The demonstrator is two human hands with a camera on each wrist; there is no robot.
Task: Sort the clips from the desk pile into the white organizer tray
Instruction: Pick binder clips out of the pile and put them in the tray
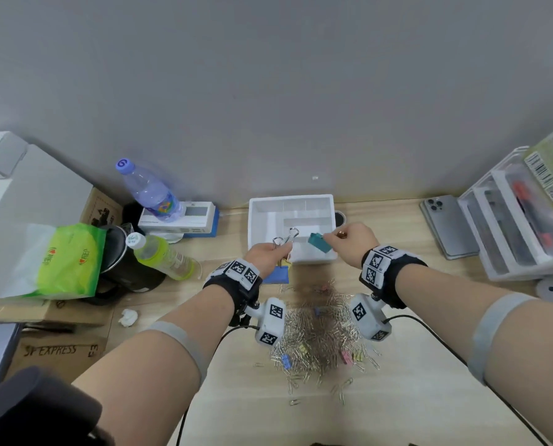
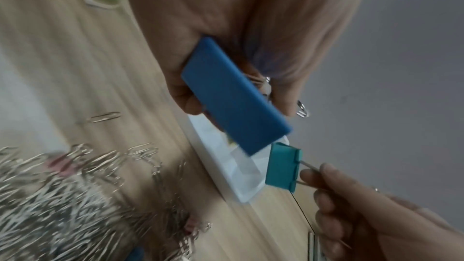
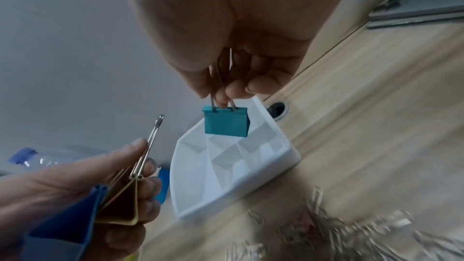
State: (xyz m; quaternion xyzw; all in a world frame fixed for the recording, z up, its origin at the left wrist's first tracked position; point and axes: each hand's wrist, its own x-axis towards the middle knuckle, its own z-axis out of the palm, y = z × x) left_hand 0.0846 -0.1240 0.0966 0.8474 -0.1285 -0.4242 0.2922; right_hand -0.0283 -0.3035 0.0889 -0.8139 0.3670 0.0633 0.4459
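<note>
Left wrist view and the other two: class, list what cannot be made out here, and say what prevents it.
- Clip pile: left wrist view, motion blur; single clips cannot be counted.
- Gold binder clip: left wrist view, hidden behind the blue binder clip.
- White organizer tray: head view, hands cover its near compartments.

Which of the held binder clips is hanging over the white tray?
The teal binder clip, pinched by its wire handles in the right hand. The blue and gold clips sit in the left hand.

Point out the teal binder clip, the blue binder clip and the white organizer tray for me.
teal binder clip (image 3: 226, 122): right wrist view, on its flat face.
blue binder clip (image 2: 233, 96): left wrist view, on its broad side.
white organizer tray (image 1: 254, 220): head view, on its left wall.
</note>
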